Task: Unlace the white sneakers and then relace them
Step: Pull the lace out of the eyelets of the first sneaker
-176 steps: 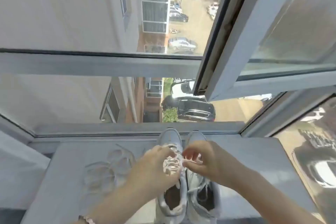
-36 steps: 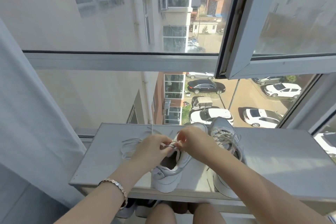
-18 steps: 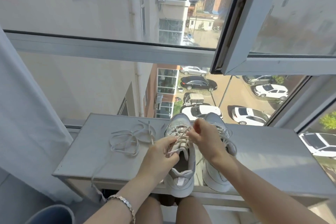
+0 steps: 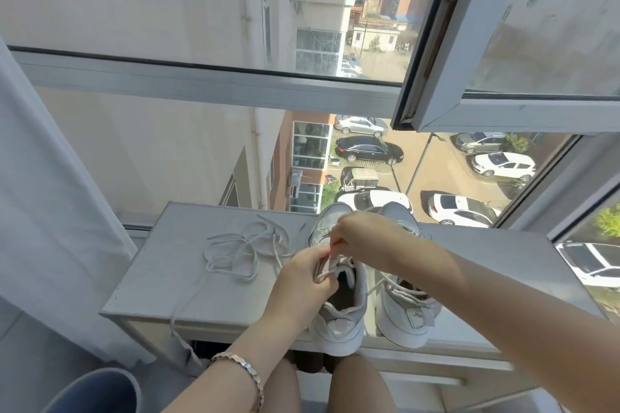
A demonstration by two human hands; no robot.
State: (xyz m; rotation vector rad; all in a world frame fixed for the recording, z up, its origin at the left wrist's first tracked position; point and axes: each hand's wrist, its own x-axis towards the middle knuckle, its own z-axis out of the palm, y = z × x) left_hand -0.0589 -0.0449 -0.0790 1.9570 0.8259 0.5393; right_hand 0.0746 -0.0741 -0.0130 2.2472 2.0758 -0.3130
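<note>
The heel-tab marks on the left sneaker (image 4: 339, 329) and right sneaker (image 4: 402, 322), side by side at the ledge's (image 4: 161, 278) near edge, are too small to read. Your left hand (image 4: 302, 282) pinches the left sneaker's lace (image 4: 324, 275). Your right hand (image 4: 360, 236) pinches the same lace just beyond.

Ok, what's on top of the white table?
The left sneaker and right sneaker side by side, a loose lace coiled to their left, a lace end hanging over the front edge. The left hand and right hand hide the left sneaker's eyelets.
</note>
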